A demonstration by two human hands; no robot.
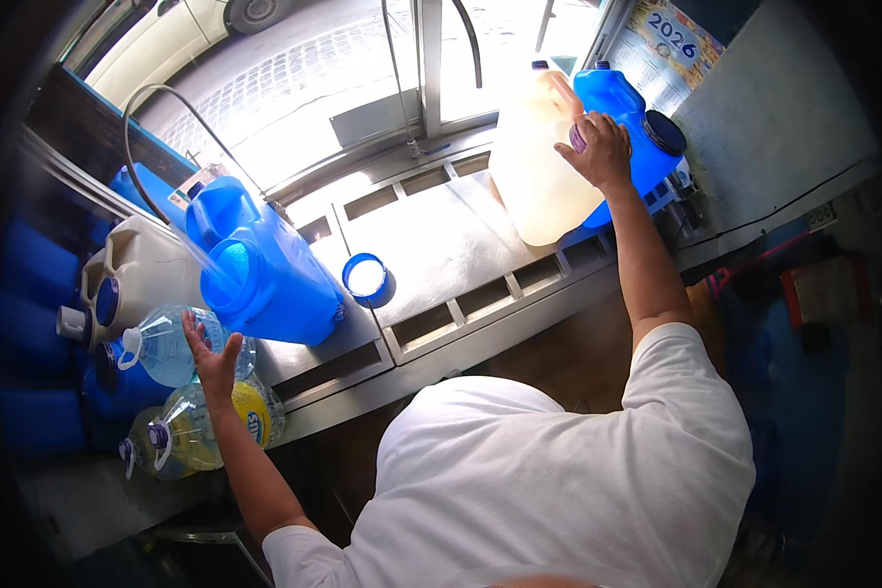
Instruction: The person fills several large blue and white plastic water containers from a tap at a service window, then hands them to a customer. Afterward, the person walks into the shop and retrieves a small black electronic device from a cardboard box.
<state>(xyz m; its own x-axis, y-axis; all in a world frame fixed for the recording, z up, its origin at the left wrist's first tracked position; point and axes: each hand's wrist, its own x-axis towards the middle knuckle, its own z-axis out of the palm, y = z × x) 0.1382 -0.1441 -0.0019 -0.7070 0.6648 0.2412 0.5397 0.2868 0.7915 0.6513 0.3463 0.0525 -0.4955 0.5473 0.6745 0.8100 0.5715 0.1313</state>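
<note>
My left hand (213,358) is open, fingers spread, beside a clear plastic bottle (167,343) and just below a large blue jug (286,274). The blue jug's wide mouth is uncapped, and what looks like a stream of water runs into it from the upper left. With thumb and fingers my right hand (603,152) grips the purple cap (578,138) of a translucent whitish jug (534,167). That jug stands on the metal counter at the right. A blue screw lid (366,276) lies on the counter between the two jugs.
Another blue jug (608,90) with a dark cap stands at the far right. Whitish jugs (152,260) and clear bottles (206,421) crowd the left. The slotted metal counter (431,245) runs below a window. A curved hose (127,122) rises at the left.
</note>
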